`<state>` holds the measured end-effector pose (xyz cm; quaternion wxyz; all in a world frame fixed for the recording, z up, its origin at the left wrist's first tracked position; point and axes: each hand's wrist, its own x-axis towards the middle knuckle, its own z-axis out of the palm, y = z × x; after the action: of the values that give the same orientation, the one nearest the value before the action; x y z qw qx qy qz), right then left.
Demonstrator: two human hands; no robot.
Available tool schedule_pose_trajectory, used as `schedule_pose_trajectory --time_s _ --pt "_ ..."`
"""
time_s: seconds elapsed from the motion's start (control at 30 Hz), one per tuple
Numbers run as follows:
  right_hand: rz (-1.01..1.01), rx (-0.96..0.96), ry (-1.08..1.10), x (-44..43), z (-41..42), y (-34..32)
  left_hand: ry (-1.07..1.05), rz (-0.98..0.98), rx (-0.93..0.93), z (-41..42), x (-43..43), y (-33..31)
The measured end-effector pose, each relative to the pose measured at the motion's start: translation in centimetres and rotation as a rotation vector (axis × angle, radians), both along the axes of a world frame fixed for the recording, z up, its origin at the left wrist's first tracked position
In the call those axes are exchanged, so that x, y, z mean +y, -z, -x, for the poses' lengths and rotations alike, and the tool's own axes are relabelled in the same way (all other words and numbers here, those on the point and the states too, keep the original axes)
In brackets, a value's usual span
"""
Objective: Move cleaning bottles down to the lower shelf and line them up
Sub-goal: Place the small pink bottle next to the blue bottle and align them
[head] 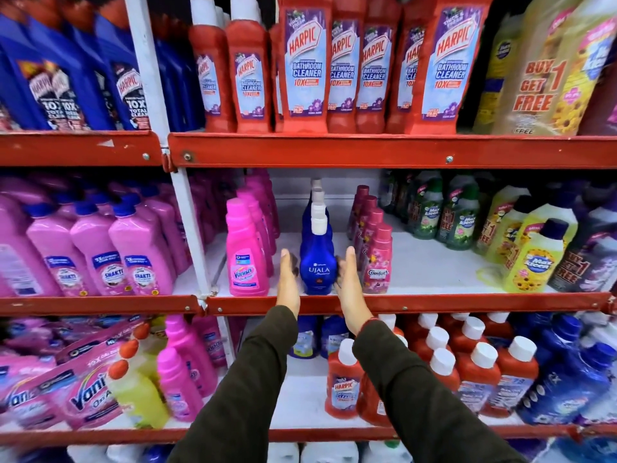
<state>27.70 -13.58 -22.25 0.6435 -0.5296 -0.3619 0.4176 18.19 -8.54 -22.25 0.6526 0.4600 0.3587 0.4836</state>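
Far out at nine o'clock stand the pink Shakti bottles (96, 252), then, past the white upright (190, 212), the pink Vanish bottle (245, 252) heads its own row at the front of the middle shelf (434, 304).

Next comes my left hand (288, 282), flat and stretched out, fingers together and not curled round anything, its palm facing the blue Ujala bottle (317, 265). That bottle stands upright at dead centre, first in a single file of white-capped blue ones running back toward twelve o'clock. My right hand (349, 282) mirrors the left on the bottle's other side, likewise extended and gripping nothing; whether either palm actually touches the bottle I cannot tell. Just beyond, toward three o'clock, is the Comfort bottle (377, 262) with its row, then bare shelf, then green and yellow Max Kleen bottles (531, 259).

As I judge it, I am squaring this blue row up. Its front bottle sits near the shelf edge and the file looks straight. On the top shelf at twelve o'clock many red Harpic bottles (303, 65) remain, so if those are to come down, most of the moving is left. At five o'clock the shelf below holds smaller red Harpic bottles (344, 385) in loose rows.
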Motion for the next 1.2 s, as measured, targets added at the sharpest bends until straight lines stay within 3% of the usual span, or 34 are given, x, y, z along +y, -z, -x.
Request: schedule_pose_trajectory --time_s 0.33,0.8,0.93,1.1,1.2 --pt "0.023 -0.006 0.001 -0.2 0.3 0.2 0.192 -0.034 0.101 0.5 0.5 0.4" --pt "0.04 0.046 0.013 -0.7 0.9 -1.0 0.175 0.058 0.082 0.3 0.7 0.3" --pt "0.046 0.06 0.088 -0.9 1.3 -1.1 0.138 0.047 0.15 0.7 0.1 0.3" --pt "-0.041 0.069 0.484 -0.9 2.6 -0.5 -0.207 -0.202 0.148 2.0 -1.2 1.5" --pt "-0.089 0.081 0.454 -0.9 4.4 0.2 -0.376 -0.343 0.105 3.8 -1.0 2.4"
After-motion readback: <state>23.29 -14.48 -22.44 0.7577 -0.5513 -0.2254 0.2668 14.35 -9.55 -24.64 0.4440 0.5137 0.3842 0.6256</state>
